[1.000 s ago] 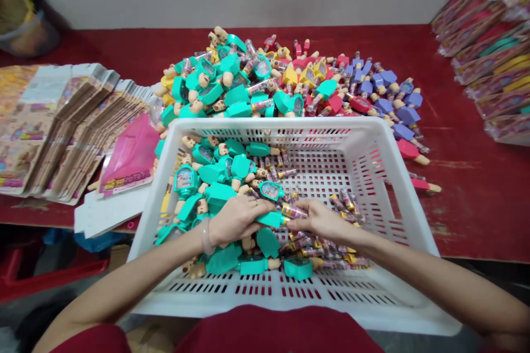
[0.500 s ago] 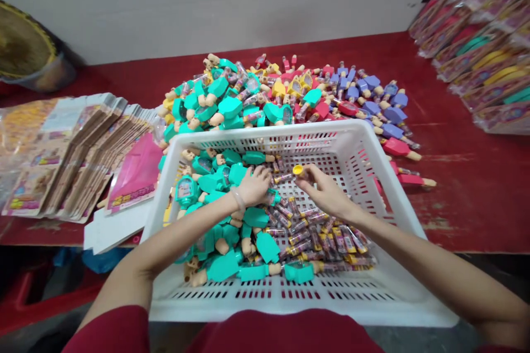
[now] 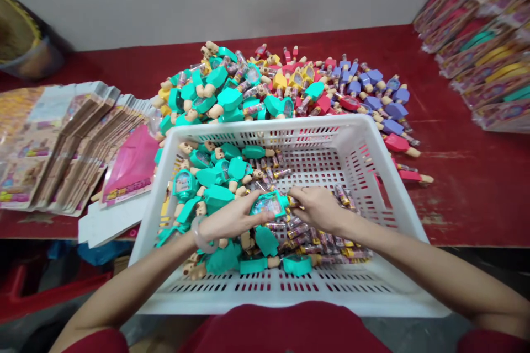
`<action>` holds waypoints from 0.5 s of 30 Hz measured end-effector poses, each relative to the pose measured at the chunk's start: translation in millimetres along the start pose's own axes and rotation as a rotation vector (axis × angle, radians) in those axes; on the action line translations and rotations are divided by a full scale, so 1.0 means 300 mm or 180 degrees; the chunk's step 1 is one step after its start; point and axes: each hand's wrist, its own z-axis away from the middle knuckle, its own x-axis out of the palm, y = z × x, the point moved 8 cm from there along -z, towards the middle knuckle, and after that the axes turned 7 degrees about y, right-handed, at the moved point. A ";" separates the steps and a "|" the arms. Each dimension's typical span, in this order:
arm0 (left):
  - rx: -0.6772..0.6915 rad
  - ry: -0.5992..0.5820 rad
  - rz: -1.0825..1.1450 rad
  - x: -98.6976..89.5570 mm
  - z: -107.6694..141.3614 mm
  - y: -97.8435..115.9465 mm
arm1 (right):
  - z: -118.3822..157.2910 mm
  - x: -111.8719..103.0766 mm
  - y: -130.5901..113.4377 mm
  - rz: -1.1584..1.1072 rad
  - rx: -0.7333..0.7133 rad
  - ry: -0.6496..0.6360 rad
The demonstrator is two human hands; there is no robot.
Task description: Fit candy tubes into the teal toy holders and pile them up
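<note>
Inside a white plastic basket (image 3: 356,127), my left hand (image 3: 234,216) is closed round a teal plastic toy (image 3: 271,205) with a clear picture window. My right hand (image 3: 321,208) is pinched at the toy's right end, on a small clear tube with a yellow cap, mostly covered by the fingers. More teal toys with beige dog-head ends (image 3: 219,197) fill the basket's left side, below and beside my left hand. Loose clear tubes (image 3: 298,230) with yellow caps and small coloured contents lie beneath my right hand.
Behind the basket, a heap of teal, yellow, red and purple toys (image 3: 229,98) lies on the red table (image 3: 447,187). Folded printed cards (image 3: 78,149) and a pink bag (image 3: 130,162) are at left. Packed toys (image 3: 484,55) are stacked at right.
My left hand has picked up a teal toy from the pile and turned it window up. My right hand has moved down with the yellow-capped tube to the toy's end.
</note>
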 end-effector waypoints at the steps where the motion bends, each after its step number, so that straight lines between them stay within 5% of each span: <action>1: 0.0031 0.0003 0.0093 0.005 0.005 0.000 | 0.007 0.002 -0.014 0.0077 -0.0131 0.0024; 10: 0.0779 0.0164 -0.0776 0.016 0.045 0.065 | 0.057 0.009 -0.112 0.0417 -0.1012 0.0266; 15: -0.0281 -0.0544 0.0658 0.094 0.056 0.005 | 0.103 0.000 -0.169 0.0535 -0.1404 0.0532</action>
